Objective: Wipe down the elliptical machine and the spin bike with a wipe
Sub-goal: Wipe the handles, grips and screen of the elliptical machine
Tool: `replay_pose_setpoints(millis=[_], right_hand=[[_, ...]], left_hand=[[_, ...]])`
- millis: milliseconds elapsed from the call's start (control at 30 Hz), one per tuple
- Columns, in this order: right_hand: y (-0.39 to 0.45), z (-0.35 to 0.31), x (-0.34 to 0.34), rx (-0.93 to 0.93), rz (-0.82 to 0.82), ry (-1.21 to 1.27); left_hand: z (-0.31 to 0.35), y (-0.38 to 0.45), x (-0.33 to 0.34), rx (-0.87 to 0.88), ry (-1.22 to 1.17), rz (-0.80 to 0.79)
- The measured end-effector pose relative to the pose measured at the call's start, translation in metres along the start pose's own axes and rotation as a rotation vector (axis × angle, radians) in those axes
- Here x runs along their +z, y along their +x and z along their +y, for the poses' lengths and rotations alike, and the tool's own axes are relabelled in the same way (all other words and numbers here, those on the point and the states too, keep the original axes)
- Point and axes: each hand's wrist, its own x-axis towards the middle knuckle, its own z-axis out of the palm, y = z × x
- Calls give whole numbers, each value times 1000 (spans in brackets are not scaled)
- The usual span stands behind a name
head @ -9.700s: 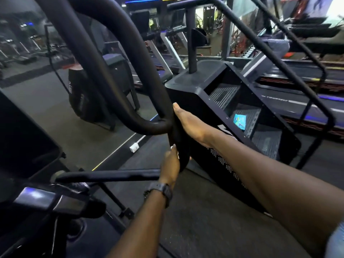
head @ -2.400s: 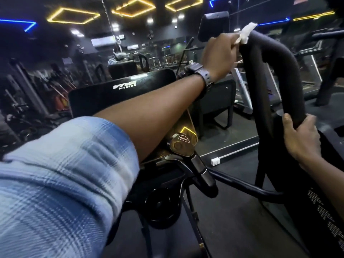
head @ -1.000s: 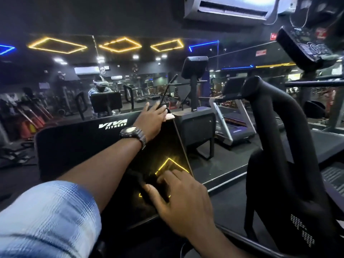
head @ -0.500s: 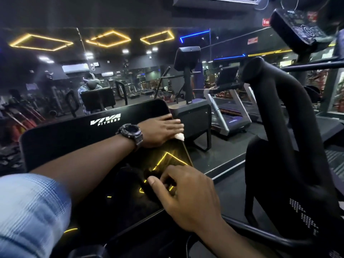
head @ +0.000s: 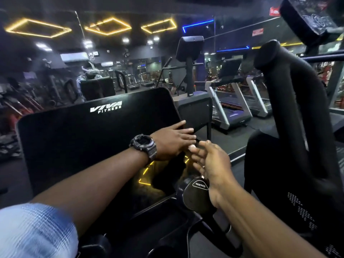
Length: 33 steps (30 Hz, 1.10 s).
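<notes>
Under the flat left hand peeks the wipe, right hand relaxed beside.

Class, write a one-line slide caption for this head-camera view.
Left hand flat on the black console screen, white wipe peeking beneath, right hand reaching beside it.

The big black screen fills the left side, the tall black handle stands on the right, and the round knob sits low between them, with open air above the knob.
</notes>
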Motion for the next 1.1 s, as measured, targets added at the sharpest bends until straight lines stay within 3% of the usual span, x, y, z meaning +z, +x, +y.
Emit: replay_pose_setpoints(millis=[100, 200, 267, 300, 400, 467, 600, 767, 933, 1000, 1100], right_hand=[[5, 2, -6, 119, 18, 55], [23, 8, -16, 134, 4, 5], [42, 15, -21, 38, 45, -112], [50, 20, -21, 14, 43, -159], [76, 49, -19, 73, -23, -257], [84, 65, -18, 84, -68, -215], [82, 72, -24, 99, -114, -77], [79, 73, -35, 140, -222, 25], [89, 70, -53, 276, -255, 155], [92, 72, -57, 296, -265, 190], [94, 78, -57, 302, -272, 219]], left_hand=[[-6, 0, -3, -22, 64, 9], [-35, -5, -15, -351, 96, 95], [-41, -10, -19, -456, 84, 112], [-36, -13, -17, -415, 83, 108], [2, -33, 5, -35, 108, 59], [16, -50, 8, 117, 123, 51], [4, -42, -6, 58, 136, 189], [12, -9, -10, -147, -180, 326], [59, 1, 11, 391, -233, 148], [56, 4, 11, 387, -243, 93], [50, 10, 7, 143, -259, 60]])
